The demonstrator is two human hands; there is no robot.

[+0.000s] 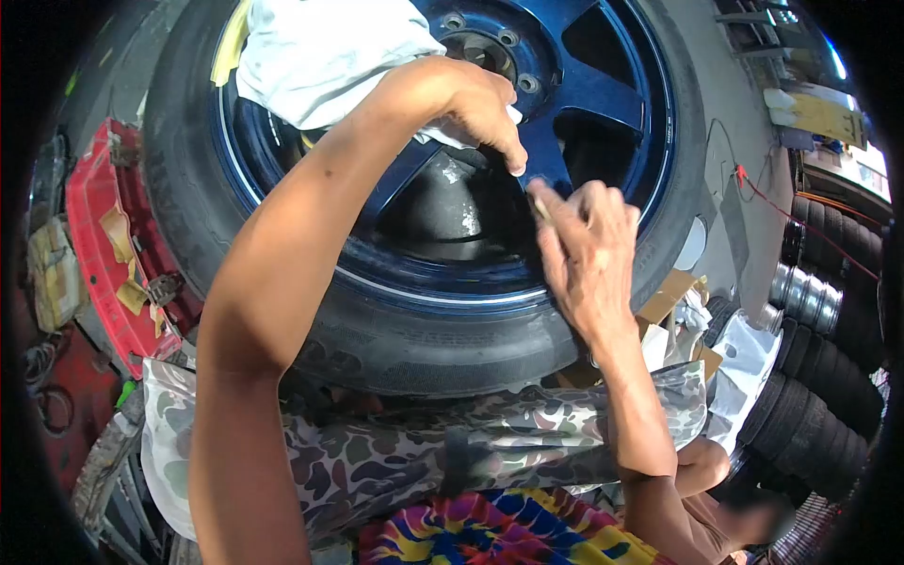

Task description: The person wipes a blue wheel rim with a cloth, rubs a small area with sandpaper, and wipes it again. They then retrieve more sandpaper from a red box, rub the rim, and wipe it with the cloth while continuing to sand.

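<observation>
A blue spoked wheel rim [603,99] sits inside a black tire [433,344] in front of me. My left hand [480,108] reaches over the hub with its fingers bent down around part of a white cloth [325,56]; its fingertips are close to a spoke. The rest of the cloth lies bunched over the rim's upper left. Lower on the same spoke, my right hand [593,235] is closed, with a small pale edge showing between thumb and fingers. That hand is slightly blurred, and what it pinches is mostly hidden.
A red panel [104,245] stands left of the tire. Stacked tires [810,414] and silver rims [807,295] line the right side. Cardboard [670,297] lies by the tire's lower right. Another person's bent arm [706,466] shows at lower right.
</observation>
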